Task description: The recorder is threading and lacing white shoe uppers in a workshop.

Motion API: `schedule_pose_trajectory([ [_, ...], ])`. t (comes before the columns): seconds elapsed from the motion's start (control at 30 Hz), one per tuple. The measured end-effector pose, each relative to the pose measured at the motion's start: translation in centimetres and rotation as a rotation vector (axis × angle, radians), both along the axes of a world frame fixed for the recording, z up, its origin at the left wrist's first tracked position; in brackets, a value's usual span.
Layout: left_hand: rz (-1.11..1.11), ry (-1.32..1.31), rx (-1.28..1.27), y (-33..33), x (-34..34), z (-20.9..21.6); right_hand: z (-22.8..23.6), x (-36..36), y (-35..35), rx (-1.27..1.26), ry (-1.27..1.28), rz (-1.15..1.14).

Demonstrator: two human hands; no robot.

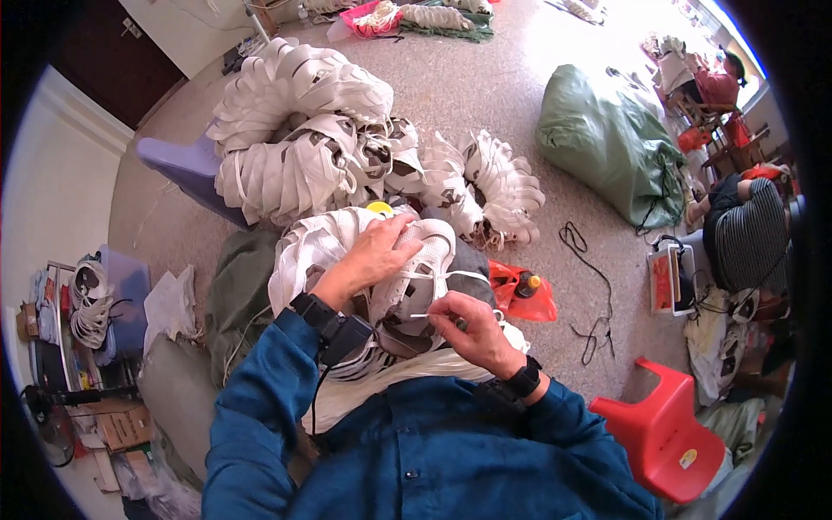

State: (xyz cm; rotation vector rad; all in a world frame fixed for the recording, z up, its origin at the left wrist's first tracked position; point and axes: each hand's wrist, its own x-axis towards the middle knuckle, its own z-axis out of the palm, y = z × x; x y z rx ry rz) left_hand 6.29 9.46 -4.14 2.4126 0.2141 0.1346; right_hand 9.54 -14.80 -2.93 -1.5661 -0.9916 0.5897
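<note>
A white-and-grey shoe upper (431,246) lies before me on a row of similar uppers in my lap, with white lace (464,276) across its opening. My left hand (371,253) is curled over the upper's left side, fingertips pressed against it; the thumb is hidden. Close to the upper's near end, my right hand (478,334) pinches a thin white lace end (421,315) that points left. A yellow round thing (379,208) shows just beyond my left hand. White strands (381,390) lie bunched between the uppers and my body.
Bundled uppers fill a purple chair (186,166) ahead on the left; another bundle (503,191) lies beyond the lap. On the right are a red bag (542,305) with a bottle, a black cord (594,269), a green sack (598,139) and a red stool (663,425). Other people sit far right.
</note>
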Motion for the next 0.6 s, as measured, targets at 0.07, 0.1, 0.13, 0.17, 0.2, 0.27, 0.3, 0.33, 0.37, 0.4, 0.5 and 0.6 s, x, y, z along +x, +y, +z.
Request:
schedule_pose_trajectory([
  [0.07,0.048,0.062,0.045,0.0,0.4,0.1,0.6,-0.1,0.4,0.014,-0.086,0.018],
  [0.1,0.038,0.063,0.045,-0.1,0.6,0.7,0.7,-0.2,0.6,0.055,-0.159,0.030],
  [0.13,0.020,0.061,0.017,-0.2,0.7,1.3,0.7,-0.2,0.7,0.095,-0.233,0.043],
  [0.17,0.001,0.059,-0.012,-0.4,0.7,1.9,0.6,-0.1,0.4,0.094,-0.234,0.032],
  [0.2,-0.008,0.072,-0.210,-0.6,0.6,2.5,0.4,-0.1,0.1,-0.032,-0.339,0.070],
  [0.27,-0.051,0.146,-0.469,-0.7,0.6,3.0,-0.1,-0.2,-0.4,-0.167,-0.461,0.105],
  [0.3,-0.080,0.217,-0.732,-0.9,0.5,3.1,-0.4,-0.3,-0.5,-0.169,-0.458,0.097],
  [0.33,-0.138,0.281,-0.796,-1.2,0.5,3.2,-0.7,-0.4,-0.6,-0.141,-0.478,0.095],
  [0.37,-0.145,0.286,-0.796,-1.4,0.5,3.0,-0.8,-0.5,-0.8,-0.114,-0.498,0.093],
  [0.4,-0.219,0.181,-0.704,-1.5,0.6,2.9,-0.7,-0.5,-0.9,-0.115,-0.498,0.089],
  [0.5,-0.297,0.090,-0.584,-1.6,0.3,3.6,-0.6,-0.2,-1.3,-0.097,-0.527,0.047],
  [0.6,-0.431,0.267,-0.690,-1.6,-0.5,4.1,-1.2,-0.2,-1.5,-0.115,-0.540,0.017],
])
